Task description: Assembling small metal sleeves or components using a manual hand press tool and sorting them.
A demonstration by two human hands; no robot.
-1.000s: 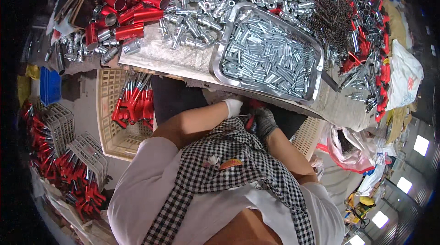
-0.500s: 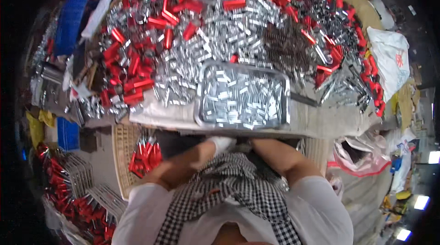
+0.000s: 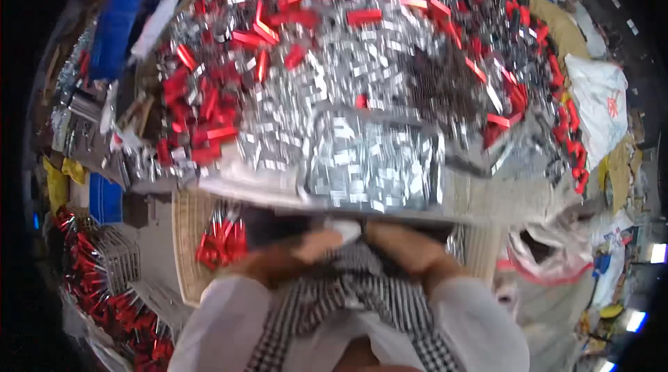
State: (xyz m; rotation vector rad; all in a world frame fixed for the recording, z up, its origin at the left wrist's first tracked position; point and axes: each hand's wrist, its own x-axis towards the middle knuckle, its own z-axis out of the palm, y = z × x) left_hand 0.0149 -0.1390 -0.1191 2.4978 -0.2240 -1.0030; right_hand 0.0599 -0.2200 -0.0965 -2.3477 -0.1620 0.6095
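Note:
Both my arms bend in toward my waist, just below the front edge of the bench. My left hand (image 3: 346, 230) has a white covering, perhaps a glove, at its visible part; its fingers are hidden and blurred. My right hand (image 3: 378, 233) is close beside it, and its fingers are lost in shadow under the bench edge. Whatever either hand holds does not show. Straight ahead on the bench, a grey rectangular tray (image 3: 442, 163) is filled with small shiny silver metal pieces (image 3: 372, 160). It is the thing nearest to my hands.
A large heap of loose silver parts (image 3: 348, 52) and red tubes (image 3: 209, 104) covers the bench, with dark springs (image 3: 445, 83) at right. Below are a cream crate (image 3: 188, 247) with red-handled parts (image 3: 224, 241), a blue bin (image 3: 104, 199) and an open sack (image 3: 550, 247).
The bench and tray sit slightly lower in the picture, which is now more blurred. My hands stay together at the bench edge, and the forearms have shifted a little.

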